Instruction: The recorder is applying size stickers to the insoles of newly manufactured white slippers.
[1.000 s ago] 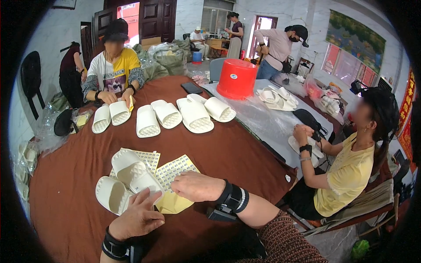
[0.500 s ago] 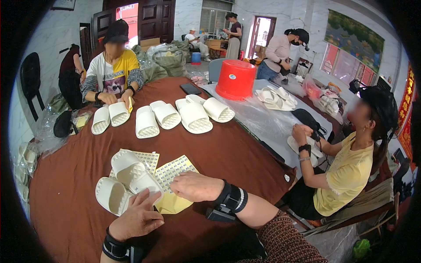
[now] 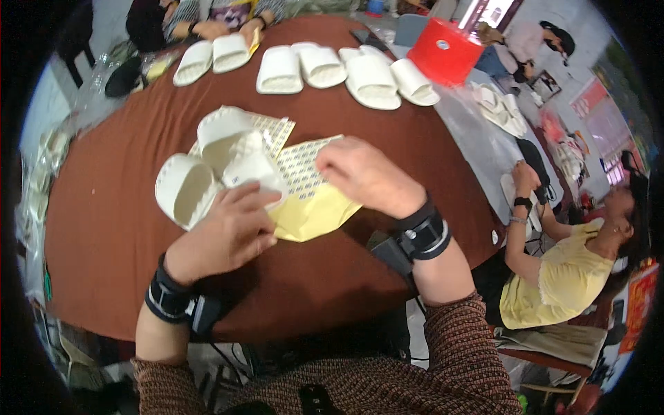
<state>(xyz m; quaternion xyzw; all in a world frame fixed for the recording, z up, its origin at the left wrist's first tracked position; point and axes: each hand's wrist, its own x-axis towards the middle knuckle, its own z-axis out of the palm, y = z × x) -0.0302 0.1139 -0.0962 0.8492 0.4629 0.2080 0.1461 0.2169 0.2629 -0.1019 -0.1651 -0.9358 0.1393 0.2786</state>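
"Where were the slippers?"

"The near pair lay on the brown cloth-covered table (image 3: 104, 242), in front of the person: a white moulded left slipper (image 3: 181, 188) and a white moulded right slipper (image 3: 225, 131), with a pale yellow sheet of small dark-printed labels (image 3: 301, 173) beside the right one's heel."

"And the hands?"

"The left hand (image 3: 225, 232) was over the heel end, its thumb parted from the fingers; I couldn't tell whether they pressed on the sole. The right hand (image 3: 366, 176) was at the sheet's upper part, fingertips curled in. Whether they met on a label or the paper, I couldn't tell; the palm hid it."

"What could have gone wrong?"

"A tug by the right hand might have dragged or creased the sheet, since nothing visibly pinned its near edge. A careless push from the left could have turned the slippers askew, because they looked light and lay on loose cloth."

"Which way did they point?"

"Toes away and to the left, heels toward the person and to the right. The right slipper's long axis ran diagonally; the left's looked similar, though the hand covered part of it."
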